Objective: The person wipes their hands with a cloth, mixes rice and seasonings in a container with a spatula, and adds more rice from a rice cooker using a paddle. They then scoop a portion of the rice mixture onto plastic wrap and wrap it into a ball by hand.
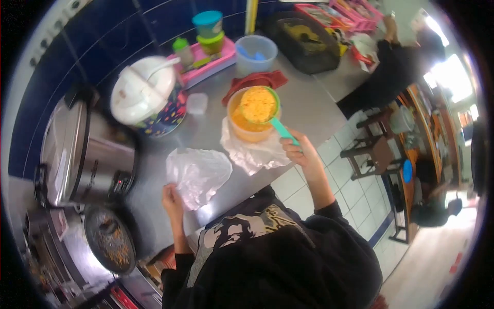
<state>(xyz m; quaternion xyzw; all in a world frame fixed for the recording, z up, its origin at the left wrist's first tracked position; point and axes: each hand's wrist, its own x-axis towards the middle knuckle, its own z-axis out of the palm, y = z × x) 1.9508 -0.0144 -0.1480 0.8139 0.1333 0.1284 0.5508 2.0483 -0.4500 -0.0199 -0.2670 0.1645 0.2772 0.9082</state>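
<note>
My right hand is closed around the teal handle of a scoop heaped with orange-yellow food. The scoop is over a round tub holding more of the same food. Under and beside the tub lies a crumpled white plastic bag, and a dark red cloth is behind it. My left hand has its fingers pressed together at the left edge of a clear plastic bag on the steel counter.
A patterned bucket with a white lid and a large steel cooker stand at the left. Behind are a pink tray, a translucent tub and a black basin. A person in dark clothes stands at the upper right.
</note>
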